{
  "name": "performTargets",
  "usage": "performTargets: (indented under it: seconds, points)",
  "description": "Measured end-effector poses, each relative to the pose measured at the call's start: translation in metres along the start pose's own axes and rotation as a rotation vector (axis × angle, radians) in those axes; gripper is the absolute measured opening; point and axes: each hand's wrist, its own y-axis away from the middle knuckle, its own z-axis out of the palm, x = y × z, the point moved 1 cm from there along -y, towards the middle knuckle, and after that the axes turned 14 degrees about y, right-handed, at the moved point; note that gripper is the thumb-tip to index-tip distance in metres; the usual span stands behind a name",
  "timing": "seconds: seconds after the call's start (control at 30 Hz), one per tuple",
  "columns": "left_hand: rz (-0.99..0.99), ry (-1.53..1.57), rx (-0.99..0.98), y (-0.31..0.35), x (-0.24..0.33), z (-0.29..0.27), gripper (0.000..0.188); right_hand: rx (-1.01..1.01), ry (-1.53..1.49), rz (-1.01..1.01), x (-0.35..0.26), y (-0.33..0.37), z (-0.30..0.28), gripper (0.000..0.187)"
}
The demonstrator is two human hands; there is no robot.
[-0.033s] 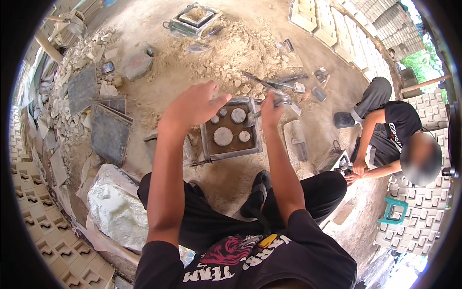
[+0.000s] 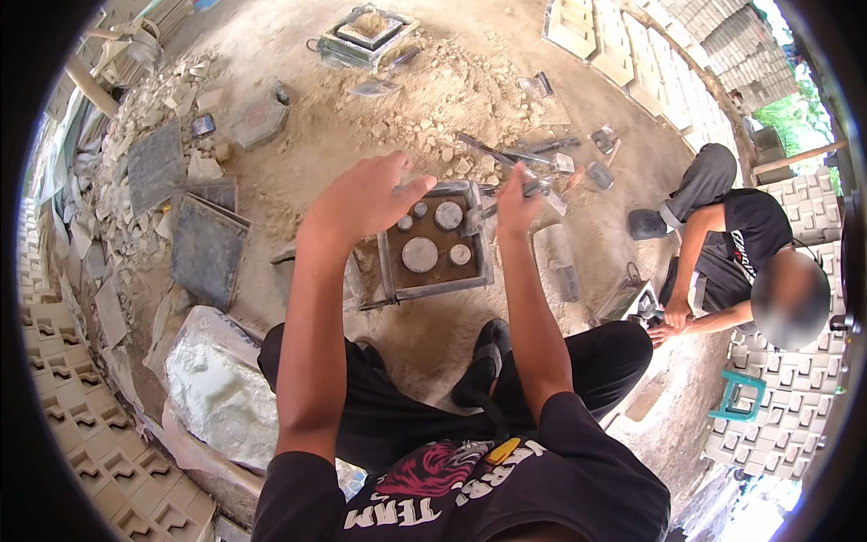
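A square metal mould frame (image 2: 440, 291) lies on the ground in front of my feet. Inside it, several round grey discs (image 2: 420, 255) of differing sizes sit in a brown bed. My left hand (image 2: 366, 194) is over the frame's far left corner, thumb and forefinger apart; its other fingers are mostly hidden. At the frame's right side, my right hand (image 2: 521, 210) is closed round a grey metal tool (image 2: 539, 185). One part of that tool sticks out toward the frame's right edge; its exact kind is unclear.
Crumbled pale material (image 2: 452, 99) is heaped beyond the frame. Hand tools (image 2: 542, 155) and a grey block (image 2: 555, 262) lie to the right. Dark flat plates (image 2: 208, 253) and a white sack (image 2: 217, 388) are at left. A co-worker (image 2: 736, 235) sits at right.
My right hand and its tool have shifted slightly right and away from me. My left hand looks unmoved.
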Motion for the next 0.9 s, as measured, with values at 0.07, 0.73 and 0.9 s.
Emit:
performTargets:
  seconds: [0.07, 0.73, 0.9]
  points:
    - [-0.043, 0.062, -0.019, 0.002, 0.007, 0.000, 0.059, 0.095, 0.010, 0.061, -0.032, 0.004, -0.003, 0.049]
    - [0.043, 0.006, 0.013, -0.001, -0.003, -0.002, 0.061, 0.091, 0.165, 0.060, -0.037, 0.046, -0.001, 0.055]
    - [0.037, -0.020, 0.020, -0.005, -0.002, -0.001, 0.061, 0.148, 0.367, -0.102, -0.011, 0.051, -0.010, 0.053]
